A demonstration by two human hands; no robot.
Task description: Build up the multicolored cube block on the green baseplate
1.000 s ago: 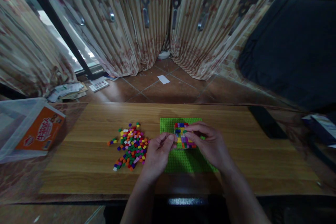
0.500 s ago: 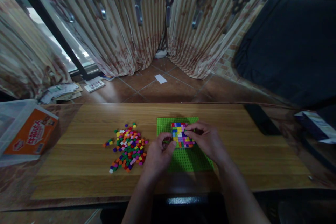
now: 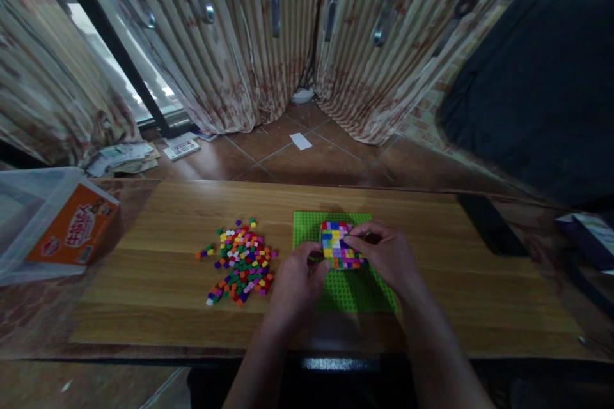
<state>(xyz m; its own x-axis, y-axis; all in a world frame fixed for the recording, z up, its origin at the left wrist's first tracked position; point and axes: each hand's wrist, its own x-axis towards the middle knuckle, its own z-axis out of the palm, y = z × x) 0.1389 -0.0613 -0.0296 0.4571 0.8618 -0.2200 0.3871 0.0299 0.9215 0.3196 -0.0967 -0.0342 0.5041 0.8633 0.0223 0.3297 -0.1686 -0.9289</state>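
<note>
A block of small multicoloured bricks (image 3: 334,244) sits on the green studded baseplate (image 3: 352,294), towards its far side. My left hand (image 3: 297,278) is at the block's near left corner, thumb and forefinger curved and touching its edge. My right hand (image 3: 386,252) reaches over the block from the right and covers part of that side. Its thumb and forefinger are pinched together at the top surface. Whatever lies between those fingertips is too small and hidden to make out.
Left of the baseplate, a loose pile of small coloured bricks (image 3: 244,262) is spread on the wooden table (image 3: 158,307). A clear plastic box with an orange label (image 3: 71,227) stands at the far left. A dark flat object (image 3: 492,223) lies at the back right.
The whole view has shifted a little, so the table appears slightly further right. Both hands stay at the block; a small green piece seen at my right fingertips before is no longer visible.
</note>
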